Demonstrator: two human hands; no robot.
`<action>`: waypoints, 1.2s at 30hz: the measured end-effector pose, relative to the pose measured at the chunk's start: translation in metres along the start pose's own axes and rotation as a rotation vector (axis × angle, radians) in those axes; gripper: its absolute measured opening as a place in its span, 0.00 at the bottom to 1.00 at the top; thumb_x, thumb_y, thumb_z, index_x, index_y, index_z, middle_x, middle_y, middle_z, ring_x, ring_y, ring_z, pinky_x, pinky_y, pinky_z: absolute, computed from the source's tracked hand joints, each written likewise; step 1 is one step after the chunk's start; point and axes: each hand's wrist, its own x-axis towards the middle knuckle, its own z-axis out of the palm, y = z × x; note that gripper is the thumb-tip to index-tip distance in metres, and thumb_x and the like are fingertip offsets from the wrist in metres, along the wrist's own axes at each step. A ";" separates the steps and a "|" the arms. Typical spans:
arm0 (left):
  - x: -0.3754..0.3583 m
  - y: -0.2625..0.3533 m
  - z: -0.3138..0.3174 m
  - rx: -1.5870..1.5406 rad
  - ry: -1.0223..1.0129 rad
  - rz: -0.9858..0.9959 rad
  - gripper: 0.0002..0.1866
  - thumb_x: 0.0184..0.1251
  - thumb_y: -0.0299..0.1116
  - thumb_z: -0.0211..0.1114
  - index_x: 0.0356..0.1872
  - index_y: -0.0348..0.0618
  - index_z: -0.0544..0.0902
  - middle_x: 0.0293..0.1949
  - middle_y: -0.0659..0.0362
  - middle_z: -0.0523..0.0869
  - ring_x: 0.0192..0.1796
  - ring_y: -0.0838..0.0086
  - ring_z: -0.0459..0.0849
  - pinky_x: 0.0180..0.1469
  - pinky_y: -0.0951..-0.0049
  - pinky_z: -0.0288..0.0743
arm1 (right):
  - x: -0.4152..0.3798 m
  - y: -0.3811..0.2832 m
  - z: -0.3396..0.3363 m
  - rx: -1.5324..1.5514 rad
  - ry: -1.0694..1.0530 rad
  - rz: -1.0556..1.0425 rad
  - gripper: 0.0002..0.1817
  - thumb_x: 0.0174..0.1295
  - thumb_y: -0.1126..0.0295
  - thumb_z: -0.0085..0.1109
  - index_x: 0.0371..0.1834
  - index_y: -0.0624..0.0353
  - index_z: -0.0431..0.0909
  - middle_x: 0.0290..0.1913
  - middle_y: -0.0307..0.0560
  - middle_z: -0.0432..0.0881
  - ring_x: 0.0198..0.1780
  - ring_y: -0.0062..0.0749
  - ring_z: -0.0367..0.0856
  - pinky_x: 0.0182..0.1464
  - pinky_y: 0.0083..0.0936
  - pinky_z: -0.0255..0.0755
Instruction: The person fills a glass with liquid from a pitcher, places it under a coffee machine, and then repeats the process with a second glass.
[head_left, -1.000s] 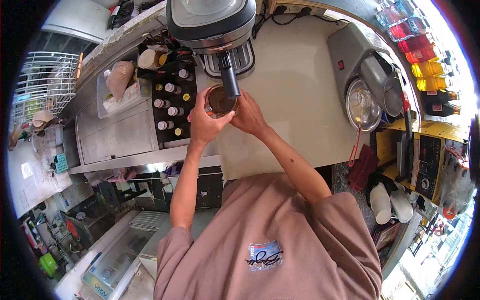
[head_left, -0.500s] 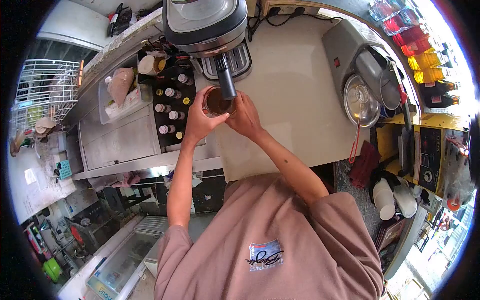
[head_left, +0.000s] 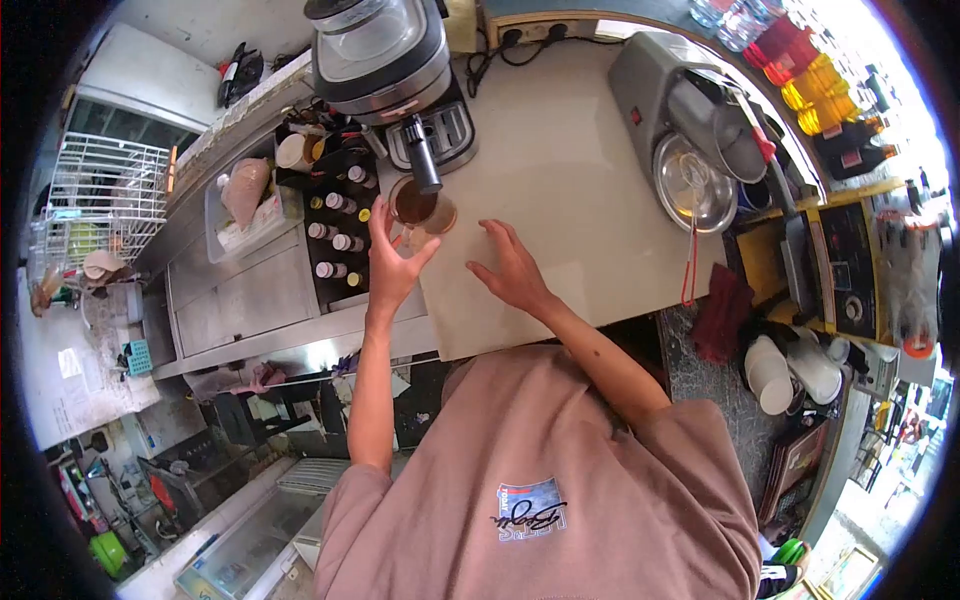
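Observation:
A clear glass [head_left: 412, 207] with dark brown liquid stands at the counter's left side, just below the black handle of the portafilter [head_left: 423, 160]. My left hand [head_left: 393, 268] is at the near-left side of the glass, thumb and fingers spread in a wide V. Its fingertips lie along the glass's left side, while the thumb points away from it. To the right of the glass, my right hand [head_left: 517, 272] hovers over the pale counter [head_left: 560, 170], fingers apart and holding nothing. The portafilter is locked into the espresso machine [head_left: 385, 70].
Left of the glass, a black crate holds several capped bottles [head_left: 345, 243]. A clear plastic bin [head_left: 225, 240] sits beyond it. At the counter's right are a grey appliance [head_left: 640, 100] and a metal bowl [head_left: 697, 200] with a red-handled tool. Colourful drink bottles [head_left: 800, 75] line the far right.
My right hand has come off the glass and moved right, fingers opening. My left hand has loosened and spread, staying beside the glass. The whole view has shifted slightly.

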 end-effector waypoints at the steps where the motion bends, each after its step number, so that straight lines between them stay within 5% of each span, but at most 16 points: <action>1: -0.008 -0.002 0.001 -0.020 0.016 0.012 0.57 0.57 0.39 0.80 0.81 0.45 0.50 0.75 0.41 0.65 0.76 0.50 0.66 0.72 0.46 0.66 | -0.013 0.002 -0.008 0.018 -0.003 0.003 0.37 0.62 0.67 0.71 0.72 0.61 0.63 0.69 0.57 0.70 0.67 0.54 0.74 0.67 0.42 0.72; 8: -0.057 -0.022 0.026 -0.123 0.080 -0.119 0.51 0.62 0.38 0.77 0.80 0.45 0.52 0.76 0.41 0.62 0.77 0.51 0.65 0.71 0.47 0.68 | -0.084 0.015 -0.055 0.123 0.027 0.057 0.27 0.65 0.68 0.68 0.65 0.61 0.71 0.64 0.57 0.75 0.66 0.55 0.75 0.66 0.40 0.72; 10: -0.066 -0.022 0.034 -0.179 0.077 -0.161 0.50 0.64 0.37 0.76 0.80 0.44 0.52 0.76 0.41 0.62 0.76 0.51 0.66 0.70 0.48 0.70 | -0.096 0.018 -0.065 0.103 0.040 0.109 0.24 0.64 0.72 0.68 0.63 0.63 0.73 0.61 0.54 0.78 0.60 0.45 0.80 0.63 0.34 0.74; 15: -0.094 -0.023 0.058 -0.292 0.107 -0.225 0.46 0.68 0.36 0.73 0.79 0.42 0.52 0.76 0.41 0.62 0.75 0.51 0.68 0.69 0.51 0.72 | -0.121 0.026 -0.087 0.133 0.045 0.132 0.22 0.64 0.74 0.67 0.61 0.63 0.75 0.61 0.52 0.78 0.60 0.44 0.80 0.63 0.33 0.75; 24: -0.145 0.010 0.091 -0.161 0.079 -0.248 0.35 0.69 0.33 0.69 0.74 0.41 0.65 0.72 0.48 0.71 0.72 0.55 0.73 0.66 0.55 0.75 | -0.142 0.027 -0.112 0.113 0.018 0.136 0.20 0.65 0.75 0.66 0.59 0.62 0.76 0.61 0.54 0.79 0.63 0.48 0.79 0.64 0.36 0.74; 36: -0.177 0.044 0.146 0.095 -0.071 -0.002 0.25 0.67 0.32 0.69 0.63 0.39 0.75 0.63 0.48 0.78 0.65 0.53 0.78 0.66 0.56 0.72 | -0.218 0.043 -0.172 -0.058 0.177 0.238 0.17 0.66 0.75 0.65 0.58 0.60 0.78 0.60 0.55 0.80 0.64 0.50 0.79 0.65 0.38 0.73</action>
